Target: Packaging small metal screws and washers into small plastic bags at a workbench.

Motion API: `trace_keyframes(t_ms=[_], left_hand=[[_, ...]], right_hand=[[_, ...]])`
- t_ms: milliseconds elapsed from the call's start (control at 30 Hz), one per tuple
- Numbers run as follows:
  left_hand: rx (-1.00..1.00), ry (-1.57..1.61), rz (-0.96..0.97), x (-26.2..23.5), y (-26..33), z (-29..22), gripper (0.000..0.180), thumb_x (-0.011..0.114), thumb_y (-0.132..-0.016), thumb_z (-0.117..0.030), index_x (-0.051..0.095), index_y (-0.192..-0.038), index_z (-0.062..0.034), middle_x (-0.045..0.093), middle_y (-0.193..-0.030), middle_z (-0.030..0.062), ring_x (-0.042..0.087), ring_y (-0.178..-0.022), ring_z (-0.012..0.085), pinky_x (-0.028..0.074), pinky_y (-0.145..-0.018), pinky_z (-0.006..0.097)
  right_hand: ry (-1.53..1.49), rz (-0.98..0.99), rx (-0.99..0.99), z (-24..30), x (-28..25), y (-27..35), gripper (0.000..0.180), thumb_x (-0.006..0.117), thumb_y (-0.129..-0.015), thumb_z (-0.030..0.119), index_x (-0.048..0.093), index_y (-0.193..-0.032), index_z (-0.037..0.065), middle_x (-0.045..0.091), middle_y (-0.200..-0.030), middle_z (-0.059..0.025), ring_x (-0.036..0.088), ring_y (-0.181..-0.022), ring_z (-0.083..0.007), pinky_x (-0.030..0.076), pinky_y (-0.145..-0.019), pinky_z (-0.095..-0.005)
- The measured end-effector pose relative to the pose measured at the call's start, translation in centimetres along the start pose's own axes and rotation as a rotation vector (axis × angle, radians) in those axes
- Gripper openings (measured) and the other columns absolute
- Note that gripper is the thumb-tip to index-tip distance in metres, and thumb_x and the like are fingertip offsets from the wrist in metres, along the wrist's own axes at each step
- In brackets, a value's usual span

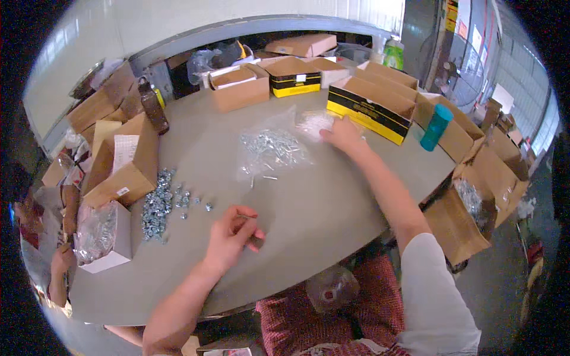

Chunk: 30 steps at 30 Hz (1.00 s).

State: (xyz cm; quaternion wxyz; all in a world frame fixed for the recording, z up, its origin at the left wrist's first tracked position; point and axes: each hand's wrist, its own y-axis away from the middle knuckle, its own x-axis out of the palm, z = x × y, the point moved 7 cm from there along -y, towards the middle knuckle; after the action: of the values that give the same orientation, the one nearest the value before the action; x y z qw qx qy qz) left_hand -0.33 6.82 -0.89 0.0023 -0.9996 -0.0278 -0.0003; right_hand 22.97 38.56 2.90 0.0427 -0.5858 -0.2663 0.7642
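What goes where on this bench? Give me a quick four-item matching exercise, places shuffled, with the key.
1. Right hand
2. Left hand
3. Heap of small metal parts
4. Teal cylindrical container

A. Right of the larger black-and-yellow carton
B. At the clear bag with whitish contents
C. Beside an open brown carton on the picture's left
D. Curled, to the right of the metal heap

Pairs: 1-B, 2-D, 3-C, 4-A.

A dark brown bottle (pixel 153 108) is seen at the left, a teal cylindrical bottle (pixel 436 128) at the right; a green packet (pixel 393 55) is shown behind.
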Motion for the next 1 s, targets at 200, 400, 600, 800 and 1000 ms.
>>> trace_keyframes(t_ms=[200,400,600,800,1000], left_hand=[[-0.042,-0.001,0.063,-0.3,-0.1,1.2,0.009,0.056,-0.1,-0.009,0.057,-0.107,-0.0038,0.067,-0.084,0.009,0.065,-0.076,0.0179,0.056,-0.06,0.031],[-0.07,0.014,0.017,-0.2,-0.1,0.5,0.011,0.056,-0.101,-0.01,0.058,-0.109,-0.0032,0.067,-0.085,0.0083,0.066,-0.077,0.0173,0.055,-0.06,0.03],[0.022,-0.016,-0.075,-0.9,0.0,-0.5,0.011,0.057,-0.1,-0.01,0.058,-0.108,-0.0032,0.067,-0.083,0.0081,0.065,-0.077,0.0162,0.055,-0.065,0.03],[-0.003,-0.046,-0.129,-1.9,-0.2,-1.0,0.024,0.064,-0.097,-0.016,0.057,-0.117,-0.0048,0.066,-0.099,0.0066,0.063,-0.09,0.0142,0.054,-0.074,0.028],[0.231,-0.208,-0.123,-1.3,-0.6,-3.3,0.028,0.067,-0.095,-0.019,0.058,-0.118,-0.005,0.069,-0.106,0.0089,0.066,-0.094,0.0143,0.055,-0.072,0.028]], right_hand=[[-0.164,0.029,-0.032,-2.9,1.7,-1.3,0.025,0.072,-0.073,0.023,0.075,-0.088,0.003,0.072,-0.085,-0.0164,0.07,-0.083,-0.0284,0.054,-0.078,-0.0384],[-0.664,-0.134,-0.016,-3.7,-2.9,-1.5,0.016,0.076,-0.074,0.023,0.078,-0.083,0.009,0.075,-0.079,-0.009,0.071,-0.075,-0.0229,0.055,-0.07,-0.0368],[-1.099,-0.054,-0.064,0.5,-3.6,0.2,0.018,0.069,-0.091,0.019,0.071,-0.1,0.003,0.072,-0.082,-0.0033,0.066,-0.072,-0.0118,0.052,-0.066,-0.0278],[-1.146,0.431,-0.405,12.6,-5.3,7.4,0.016,0.064,-0.097,0.018,0.07,-0.099,0.003,0.066,-0.083,0.0004,0.059,-0.068,-0.0071,0.049,-0.063,-0.024],[-1.057,0.518,-0.615,18.6,-5.9,13.3,0.016,0.064,-0.096,0.022,0.07,-0.105,0.01,0.072,-0.088,-0.0066,0.067,-0.072,-0.0174,0.053,-0.066,-0.031]])
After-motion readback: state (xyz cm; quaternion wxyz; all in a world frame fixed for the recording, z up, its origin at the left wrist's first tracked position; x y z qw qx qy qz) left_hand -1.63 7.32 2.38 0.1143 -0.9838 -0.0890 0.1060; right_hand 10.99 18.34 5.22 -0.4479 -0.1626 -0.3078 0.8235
